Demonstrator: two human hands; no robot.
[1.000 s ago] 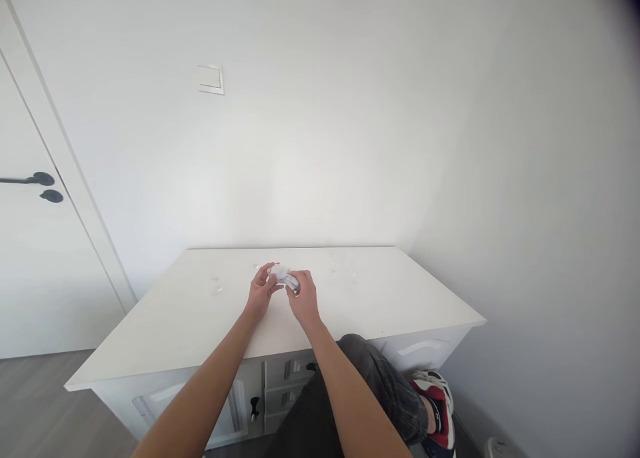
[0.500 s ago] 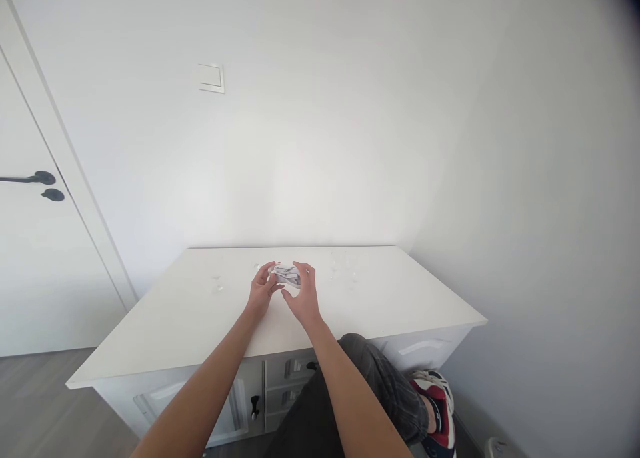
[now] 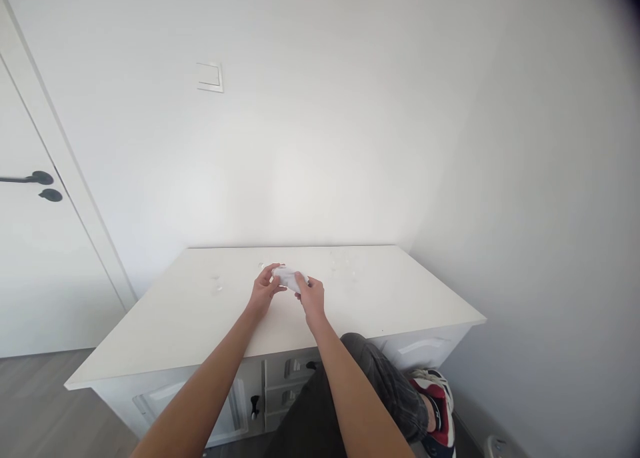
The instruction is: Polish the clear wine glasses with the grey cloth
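Observation:
Both my hands meet over the middle of a white cabinet top (image 3: 180, 325). My left hand (image 3: 263, 290) and my right hand (image 3: 312, 297) pinch a small whitish crumpled thing (image 3: 289, 278) between them, held just above the surface. What it is I cannot make out; it looks like a crumpled wrapper or cloth. The fingers of both hands are curled around its ends.
Small clear bits lie on the top at the left (image 3: 217, 287) and at the back right (image 3: 345, 266). A white wall with a switch (image 3: 209, 77) rises behind. A door with a black handle (image 3: 31, 178) stands left. My knee (image 3: 370, 371) and a red shoe (image 3: 435, 398) are below.
My right hand shifted a little right and turned, its fingers closing over the thing; the thing now shows whiter, with less of its grey marks visible. My left hand stayed in place.

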